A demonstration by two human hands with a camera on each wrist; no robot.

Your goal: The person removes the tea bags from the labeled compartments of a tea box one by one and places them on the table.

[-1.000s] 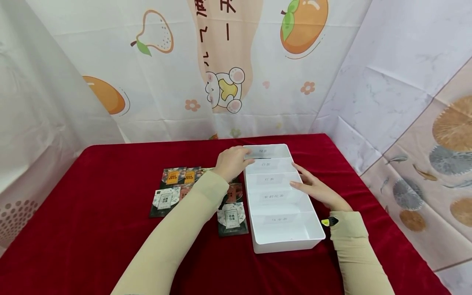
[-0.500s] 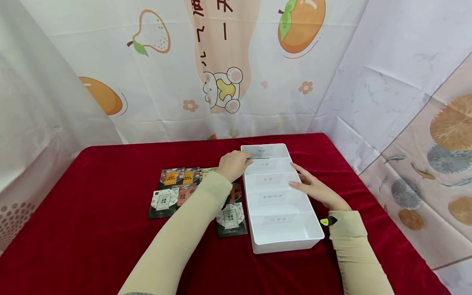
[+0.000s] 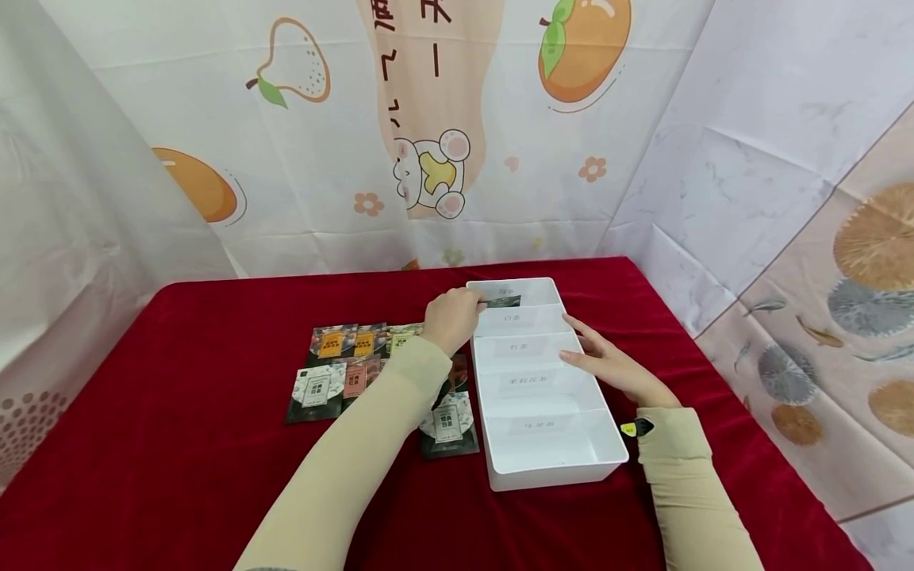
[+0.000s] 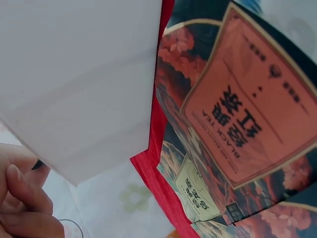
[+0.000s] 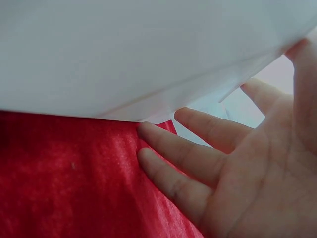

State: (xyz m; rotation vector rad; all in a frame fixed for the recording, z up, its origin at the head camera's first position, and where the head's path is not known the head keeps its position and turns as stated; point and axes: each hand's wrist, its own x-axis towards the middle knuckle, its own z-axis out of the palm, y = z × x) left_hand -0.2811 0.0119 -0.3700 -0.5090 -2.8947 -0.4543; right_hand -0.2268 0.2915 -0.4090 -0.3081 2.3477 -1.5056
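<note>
A white divided box [image 3: 493, 478] has a row of labelled compartments running away from me. My left hand [image 3: 451, 319] is at its far left corner and pinches a dark, flat tea packet [image 3: 504, 302], which shows within the farthest compartment. In the left wrist view, the left hand's fingers [image 4: 29, 193] are curled, and only a dark scrap of the packet shows. My right hand [image 3: 607, 363] rests against the box's right side with its fingers spread. The right wrist view shows those fingers [image 5: 188, 153] extended along the outer wall.
Left of the box lie several tea packets: orange-labelled packets [image 3: 332, 343], a white-labelled packet [image 3: 316, 391], a red-labelled packet [image 3: 355, 379] and a nearer white-labelled packet [image 3: 447, 424]. My left forearm covers part of the group. A red cloth [image 3: 178, 444] covers the table; printed curtains [image 3: 300, 174] hang behind.
The packet in my left hand has tilted, so its face shows instead of a thin dark edge. The left hand has shifted slightly; the right hand stays on the box.
</note>
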